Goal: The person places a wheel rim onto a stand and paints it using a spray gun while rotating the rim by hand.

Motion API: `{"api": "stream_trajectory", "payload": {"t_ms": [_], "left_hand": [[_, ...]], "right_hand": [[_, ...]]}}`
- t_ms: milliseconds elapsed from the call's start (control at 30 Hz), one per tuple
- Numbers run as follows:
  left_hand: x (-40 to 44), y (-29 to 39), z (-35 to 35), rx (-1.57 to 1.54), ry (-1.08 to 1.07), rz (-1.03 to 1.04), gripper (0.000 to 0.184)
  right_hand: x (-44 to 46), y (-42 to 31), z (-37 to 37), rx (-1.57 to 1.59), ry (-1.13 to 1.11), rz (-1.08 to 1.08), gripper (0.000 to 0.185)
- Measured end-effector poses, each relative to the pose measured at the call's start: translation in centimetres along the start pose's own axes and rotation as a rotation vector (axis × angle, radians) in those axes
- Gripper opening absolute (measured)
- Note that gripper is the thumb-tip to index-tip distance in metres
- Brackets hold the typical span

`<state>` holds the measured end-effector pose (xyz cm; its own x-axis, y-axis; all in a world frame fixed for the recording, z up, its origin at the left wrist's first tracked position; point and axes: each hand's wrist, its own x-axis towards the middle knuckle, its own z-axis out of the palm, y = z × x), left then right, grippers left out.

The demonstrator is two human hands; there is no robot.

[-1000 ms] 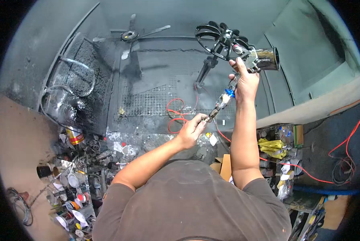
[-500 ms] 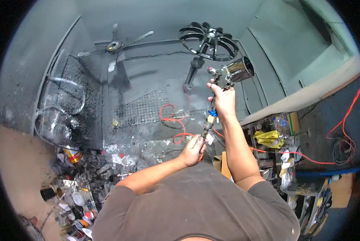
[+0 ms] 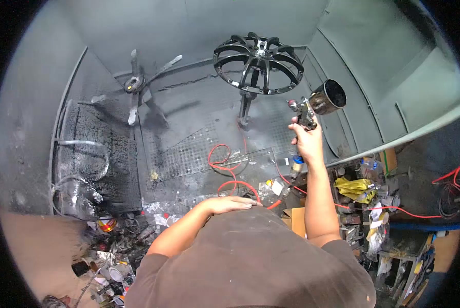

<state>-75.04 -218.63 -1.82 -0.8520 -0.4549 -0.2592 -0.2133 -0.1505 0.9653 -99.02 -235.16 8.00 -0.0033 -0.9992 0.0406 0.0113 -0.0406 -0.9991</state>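
Note:
My right hand point(image 3: 310, 142) is wrapped around the grip of a spray gun point(image 3: 306, 114), with a dark paint cup point(image 3: 322, 101) on its right side. A blue-collared fitting point(image 3: 296, 161) hangs below the grip. Held at the belly of the brown shirt point(image 3: 240, 246), my left hand point(image 3: 231, 204) has its fingers stretched out flat, and nothing shows in it. Ahead of the spray gun, to its left, a glossy black wheel rim point(image 3: 261, 53) lies face up on a dark stand point(image 3: 245, 108).
A red hose point(image 3: 223, 167) coils over the perforated floor. At the left stands another stand with several arms point(image 3: 133, 84). Cans and scraps point(image 3: 118, 272) crowd the lower left. A yellow bag point(image 3: 355, 190) and shelves point(image 3: 402, 256) are at the right.
My left hand has let go of the fitting and hose below the spray gun and drawn back to the shirt. My right hand has moved right and slightly down with the spray gun; the view has shifted.

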Motion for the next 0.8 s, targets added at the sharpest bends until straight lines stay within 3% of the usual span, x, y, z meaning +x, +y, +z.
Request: {"api": "stream_trajectory", "payload": {"t_ms": [167, 200, 233, 300, 400, 533, 667, 700, 800], "left_hand": [[0.0, 0.9, -5.8, -0.108, 0.031, -0.175, 0.048], [0.3, 1.3, -7.0, -0.114, 0.100, -0.194, 0.046], [0.9, 1.8, -8.1, -0.113, 0.201, -0.203, 0.044], [2.1, 2.5, -9.7, -0.158, 0.586, -0.121, 0.038], [2.7, 4.5, -14.7, -0.151, 0.810, -0.068, 0.038], [2.2, 7.3, -22.9, -0.074, 0.891, 0.035, 0.037], [3.4, 9.4, -29.9, -0.055, 0.939, 0.129, 0.035], [4.1, 9.0, -31.1, -0.046, 0.898, 0.123, 0.035], [6.2, 5.7, -33.5, -0.211, 0.620, 0.057, 0.032]], "right_hand": [[4.9, 0.7, -1.2, 0.079, -0.108, 0.107, 0.045], [5.7, 1.0, -1.3, 0.065, -0.160, 0.116, 0.045], [6.4, 1.7, -1.3, 0.071, -0.227, 0.129, 0.065], [6.9, 1.8, -0.6, 0.111, -0.306, 0.155, 0.063], [6.8, -0.8, 1.0, 0.098, -0.419, 0.215, 0.061], [7.3, -3.6, 2.1, 0.075, -0.562, 0.196, 0.057], [8.9, -6.2, 2.4, 0.040, -0.513, 0.192, 0.055], [9.5, -5.6, 2.3, 0.032, -0.465, 0.072, 0.056], [10.2, -8.4, 1.9, -0.001, -0.272, 0.212, 0.056]]}}
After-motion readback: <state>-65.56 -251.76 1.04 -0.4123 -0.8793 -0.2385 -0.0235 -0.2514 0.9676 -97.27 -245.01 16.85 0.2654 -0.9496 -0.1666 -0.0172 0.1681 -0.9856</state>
